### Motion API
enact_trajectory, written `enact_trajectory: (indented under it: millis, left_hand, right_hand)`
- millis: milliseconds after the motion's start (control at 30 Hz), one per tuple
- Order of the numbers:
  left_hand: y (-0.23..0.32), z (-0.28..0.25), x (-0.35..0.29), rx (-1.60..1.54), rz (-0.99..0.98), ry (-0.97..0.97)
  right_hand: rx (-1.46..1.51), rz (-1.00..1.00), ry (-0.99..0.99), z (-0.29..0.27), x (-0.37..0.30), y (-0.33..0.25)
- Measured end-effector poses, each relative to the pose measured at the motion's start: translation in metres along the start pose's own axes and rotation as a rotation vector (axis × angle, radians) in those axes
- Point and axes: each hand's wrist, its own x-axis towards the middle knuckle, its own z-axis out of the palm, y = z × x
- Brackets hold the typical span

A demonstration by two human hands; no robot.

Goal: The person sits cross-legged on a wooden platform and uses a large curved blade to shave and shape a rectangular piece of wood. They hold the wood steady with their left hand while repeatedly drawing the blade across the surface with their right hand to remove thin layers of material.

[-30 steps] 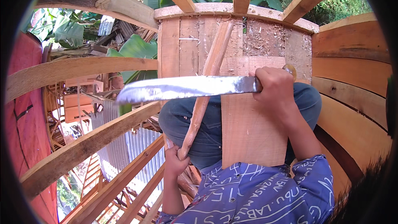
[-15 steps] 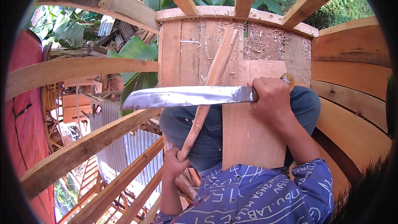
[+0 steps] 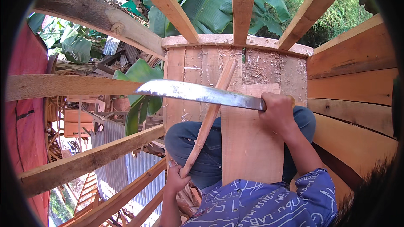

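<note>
My left hand [image 3: 177, 179] is closed round the lower end of a peeled wooden stick [image 3: 205, 130], which slants up and away to the right over my left knee. In my right hand [image 3: 277, 110] is the handle of a machete [image 3: 198, 93]. Its long, shiny blade points left and crosses over the upper part of the stick; whether it touches the wood I cannot tell. A flat wooden board [image 3: 252, 147] lies on my lap, under the right hand, its far end over the plank floor. The butt of the handle shows just past my fist.
Wood shavings [image 3: 263, 65] litter the plank floor [image 3: 174, 69], which ends at a raised edge beam [image 3: 235, 40]. Slats and posts rise around me, with a plank wall [image 3: 353, 84] at right. Banana leaves [image 3: 206, 6] and corrugated metal sheets [image 3: 111, 143] lie beyond and below.
The machete has tilted, its tip now higher than its handle end. The floor, board and stick's far end sit lower in view. Both hands keep their grip.
</note>
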Motion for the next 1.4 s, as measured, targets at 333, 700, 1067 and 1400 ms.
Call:
enact_trajectory:
  millis: [333,700,1067,1400]
  left_hand:
    - [0.013,0.000,-0.004,0.052,0.050,0.033]
    - [0.015,0.001,-0.013,0.089,0.032,0.108]
    - [0.025,0.000,-0.019,0.175,-0.024,0.135]
    - [0.044,-0.006,-0.030,0.059,-0.060,0.083]
  right_hand:
    - [-0.054,0.290,0.151,-0.002,0.031,0.052]
    - [0.010,0.270,0.357,-0.003,0.017,0.082]
    - [0.078,0.145,0.422,-0.006,0.016,0.084]
    - [-0.060,0.141,0.675,0.006,0.011,0.101]
